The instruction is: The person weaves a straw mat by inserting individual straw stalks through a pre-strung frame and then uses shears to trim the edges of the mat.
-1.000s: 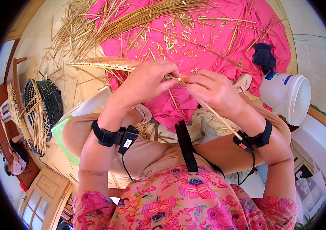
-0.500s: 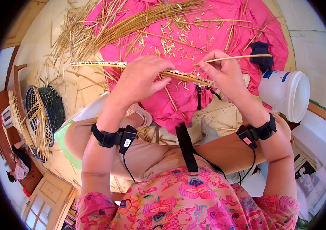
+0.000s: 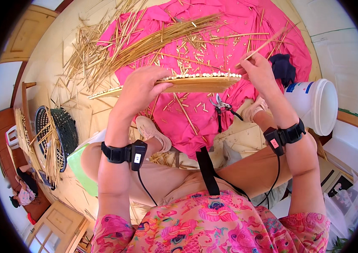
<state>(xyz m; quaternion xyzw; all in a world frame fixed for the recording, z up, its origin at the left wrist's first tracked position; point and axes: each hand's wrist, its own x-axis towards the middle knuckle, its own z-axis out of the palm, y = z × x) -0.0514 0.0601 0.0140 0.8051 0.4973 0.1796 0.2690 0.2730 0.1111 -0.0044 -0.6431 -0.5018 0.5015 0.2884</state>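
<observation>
Straw-coloured stalks in both hands, with the hands set apart. Clamps a flat panel of stalks point(image 3: 206, 85) in the left hand point(image 3: 140, 88) at eleven o'clock, with the thumb below and the fingers above. Stretches it from ten o'clock to nearly two, showing a row of pale round ends along the upper edge. Pinches a single thin stalk point(image 3: 267, 42), slightly blurred, between thumb and fingers of the right hand point(image 3: 258, 72) at two o'clock, slanting up and away. Cannot tell of any touch between the right fingertips and the near end of the panel. Below that end, pruning shears point(image 3: 219, 105) on a rumpled pink cloth point(image 3: 179, 137). Toward twelve, a long bundle point(image 3: 166, 40) beside scattered short pieces point(image 3: 187, 50); between ten and eleven, a loose heap point(image 3: 94, 50) of stalks. Just past the right hand at two, a dark cloth point(image 3: 283, 69); near three, a white bucket point(image 3: 307, 103); at nine, a dark basket point(image 3: 68, 133) with stalks across it.
</observation>
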